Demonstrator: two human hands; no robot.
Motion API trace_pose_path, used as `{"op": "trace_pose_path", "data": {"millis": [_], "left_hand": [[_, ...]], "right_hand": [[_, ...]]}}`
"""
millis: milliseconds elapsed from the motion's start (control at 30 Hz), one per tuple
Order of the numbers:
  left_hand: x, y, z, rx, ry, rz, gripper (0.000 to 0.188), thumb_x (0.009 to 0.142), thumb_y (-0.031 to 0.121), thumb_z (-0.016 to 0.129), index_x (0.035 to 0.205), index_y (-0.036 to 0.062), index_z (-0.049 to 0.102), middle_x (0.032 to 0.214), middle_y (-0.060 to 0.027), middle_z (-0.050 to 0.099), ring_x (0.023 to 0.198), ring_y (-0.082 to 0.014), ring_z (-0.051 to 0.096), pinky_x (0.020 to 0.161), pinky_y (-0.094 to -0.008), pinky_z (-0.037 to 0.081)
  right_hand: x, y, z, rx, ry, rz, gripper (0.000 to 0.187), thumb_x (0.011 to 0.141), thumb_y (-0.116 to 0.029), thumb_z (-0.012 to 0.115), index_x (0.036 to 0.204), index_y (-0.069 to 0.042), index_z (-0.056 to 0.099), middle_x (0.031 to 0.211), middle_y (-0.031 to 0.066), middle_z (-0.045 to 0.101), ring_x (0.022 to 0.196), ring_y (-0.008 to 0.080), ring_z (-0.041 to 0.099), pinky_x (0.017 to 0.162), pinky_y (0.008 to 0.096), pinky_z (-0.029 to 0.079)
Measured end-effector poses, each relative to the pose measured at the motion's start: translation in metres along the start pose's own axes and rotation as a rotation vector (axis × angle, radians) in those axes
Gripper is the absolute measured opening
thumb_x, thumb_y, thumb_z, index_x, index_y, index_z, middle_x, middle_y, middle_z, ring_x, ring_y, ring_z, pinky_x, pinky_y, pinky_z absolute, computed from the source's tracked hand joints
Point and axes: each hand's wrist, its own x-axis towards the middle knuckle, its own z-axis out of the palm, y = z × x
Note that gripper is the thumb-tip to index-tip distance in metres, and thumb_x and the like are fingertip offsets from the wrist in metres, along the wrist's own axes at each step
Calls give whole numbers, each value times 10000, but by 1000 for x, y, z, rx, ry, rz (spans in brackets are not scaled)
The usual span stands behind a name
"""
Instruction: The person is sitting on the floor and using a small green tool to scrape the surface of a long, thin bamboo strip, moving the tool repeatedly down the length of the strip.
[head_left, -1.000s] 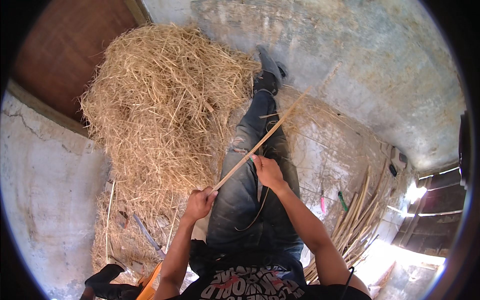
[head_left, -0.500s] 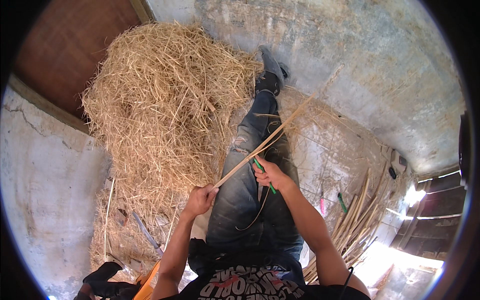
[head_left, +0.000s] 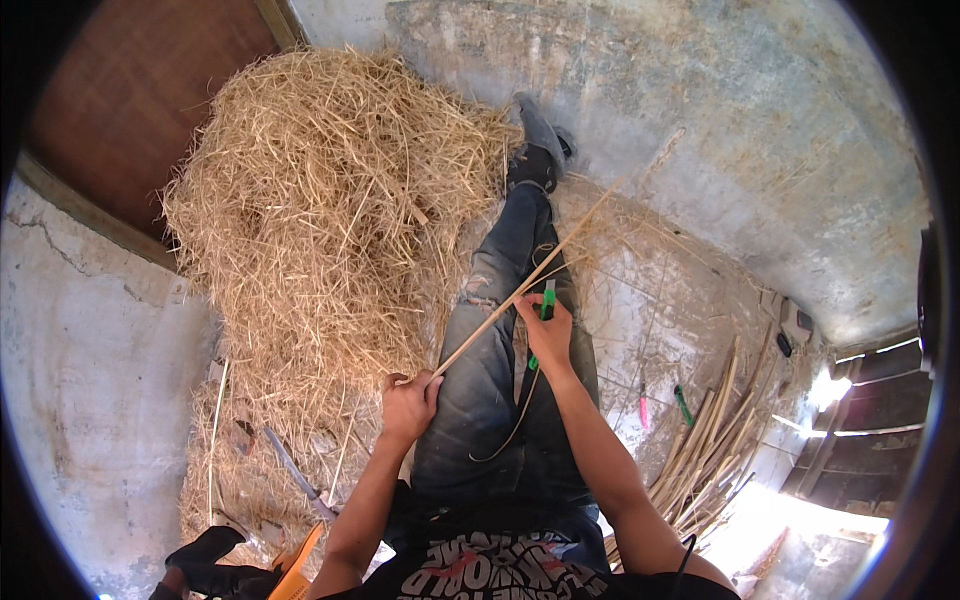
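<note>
A long, thin, pale strip that looks like split bamboo point(head_left: 569, 238) slants across my jeans, its far end up toward the wall. My left hand point(head_left: 408, 408) is closed round its near end, thumb on top. Further along, my right hand point(head_left: 550, 332) holds a green utility knife point(head_left: 547, 305) with the blade out and pointing away from me. The right fingertips touch the strip at about its middle. A thin curled sliver point(head_left: 516, 428) hangs down from below the right hand over my legs.
A big straw heap point(head_left: 320, 190) fills the left, against the wall. To the right lie a bundle of bamboo strips point(head_left: 705, 440), a pink-handled tool point(head_left: 643, 412) and a green tool point(head_left: 684, 405). A long blade point(head_left: 290, 465) and an orange object point(head_left: 297, 565) lie at lower left.
My right hand has turned and moved slightly up, so the knife now stands nearly upright with its blade showing. My left hand has shifted slightly down and right along the strip.
</note>
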Motion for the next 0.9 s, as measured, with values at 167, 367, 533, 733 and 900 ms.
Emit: {"op": "trace_pose_path", "data": {"millis": [167,367,533,733,900], "left_hand": [[0,12,1,93,79,45,206,1022,291,653,934,114,707,569,-136,637,551,-332,642,907,-446,492],[3,19,-3,110,68,28,196,1002,268,670,900,103,690,540,-141,614,537,-350,636,866,-451,509],[8,33,-14,31,21,-86,233,986,244,680,819,82,663,581,-168,630,578,-398,645,755,-478,536],[13,35,-12,-90,-76,-244,252,1002,303,652,868,94,698,620,-178,659,641,-420,675,796,-500,537],[16,35,-20,-144,-122,-301,276,1007,315,644,879,77,697,704,-194,695,714,-440,702,752,-538,555]], "right_hand": [[3,1,18,22,43,35,258,924,-230,828,883,12,749,756,56,717,692,136,636,667,334,489],[0,7,18,10,41,-2,231,981,-209,754,891,0,712,728,99,714,674,186,672,665,373,505],[-40,-19,21,19,84,-297,185,1014,-179,711,987,-5,652,777,148,727,636,234,676,608,357,500],[-95,-47,-3,-122,-93,-567,157,950,-49,759,987,-14,611,909,161,784,783,277,793,631,333,580],[-138,-86,-27,-94,-141,-485,142,995,-50,722,939,-2,600,858,134,745,768,183,766,634,288,544]]}}
